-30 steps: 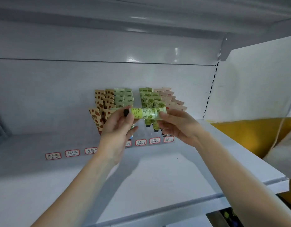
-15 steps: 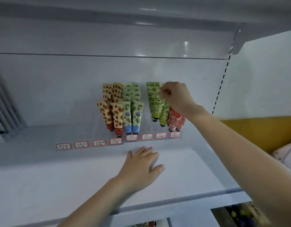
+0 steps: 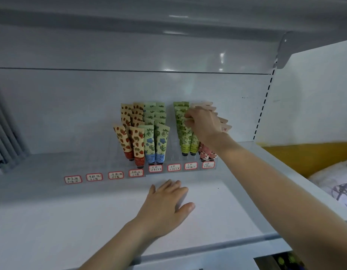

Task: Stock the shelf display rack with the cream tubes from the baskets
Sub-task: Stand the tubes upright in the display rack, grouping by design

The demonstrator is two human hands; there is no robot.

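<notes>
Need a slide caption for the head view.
Right hand pinches a green tube in the rack; left hand rests flat on the shelf.

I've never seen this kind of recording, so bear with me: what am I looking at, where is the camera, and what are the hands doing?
There is no machine here, just a person working with bare hands. The camera sits on their head, looking forward and down, so you see both arms reaching away from you. In front is a white shelf with a clear display rack holding rows of standing strawberry-patterned tubes, blue-flower tubes, green tubes and pink tubes. Red-bordered labels line its front edge. The left hand lies flat on the shelf, holding nothing. The right hand reaches into the green row, its fingers curled on the top of one green tube, apparently seating it.
</notes>
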